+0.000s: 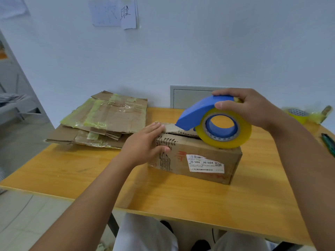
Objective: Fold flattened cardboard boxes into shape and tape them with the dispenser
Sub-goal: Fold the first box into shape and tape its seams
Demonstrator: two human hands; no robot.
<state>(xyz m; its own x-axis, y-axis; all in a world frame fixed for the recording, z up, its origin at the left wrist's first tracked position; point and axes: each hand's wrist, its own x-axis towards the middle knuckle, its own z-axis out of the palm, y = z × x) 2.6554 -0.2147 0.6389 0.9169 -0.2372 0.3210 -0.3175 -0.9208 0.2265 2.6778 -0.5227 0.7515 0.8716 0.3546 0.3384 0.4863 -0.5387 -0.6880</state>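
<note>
One small cardboard box (197, 158) sits near the middle of the yellow wooden table (181, 194). It is folded into shape. It has a white label (205, 163) with a barcode on the side that faces the person, and some of its brown skin is torn off near the left end. The left hand (145, 144) lies over the left end of the box, with the fingers straight on the top flap and the thumb pressed on the near side. The right hand (248, 107) grips the blue tape dispenser (203, 113) from above, fingers curled over its back. The dispenser's roll of clear yellowish tape (226, 129) rests on top of the box, and the blue nose points left, just beside the left fingertips. Behind and to the left, a pile of flat cardboard (107, 120) with old tape on it lies on the table by the wall. Far to the right, another roll of tape (297, 115) sits near the table's edge, and a dark green tool (329, 144) lies close to it. Some papers (116, 12) hang on the white wall.
</note>
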